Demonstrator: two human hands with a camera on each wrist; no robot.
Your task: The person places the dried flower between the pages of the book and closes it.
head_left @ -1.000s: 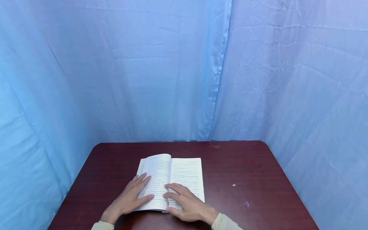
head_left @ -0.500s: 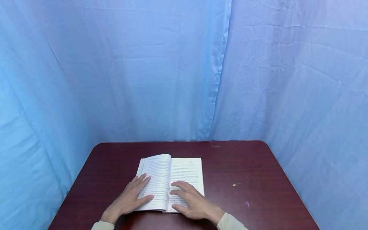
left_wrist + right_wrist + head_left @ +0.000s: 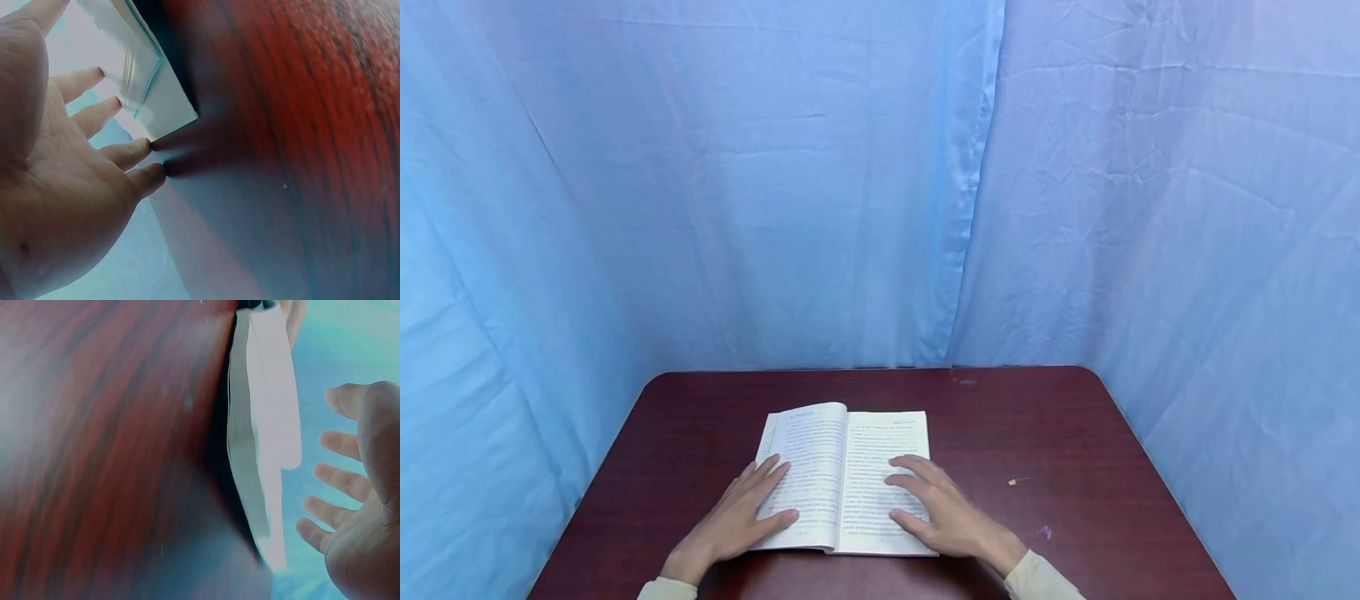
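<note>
An open book (image 3: 880, 450) with printed white pages lies on the dark red table in the head view. My left hand (image 3: 739, 513) rests on its left page near the outer edge, fingers spread and thumb toward the middle. In the left wrist view, two fingertips of the left hand (image 3: 75, 162) touch the table beside the book's corner (image 3: 169, 109). Over the outer part of the right page is my right hand (image 3: 946, 512), fingers extended and holding nothing. The right wrist view shows a gap between the right hand (image 3: 356, 487) and the book (image 3: 269, 412).
The wood-grain table (image 3: 1075, 433) extends around the book. To its right lie a tiny pale scrap (image 3: 1012, 482) and a small purple bit (image 3: 1045, 532). Blue curtains (image 3: 820, 208) hang behind the table and at both sides.
My right hand has moved right, from the book's centre fold across the right page to its outer edge. More of that page's print is visible. The left hand has stayed nearly still.
</note>
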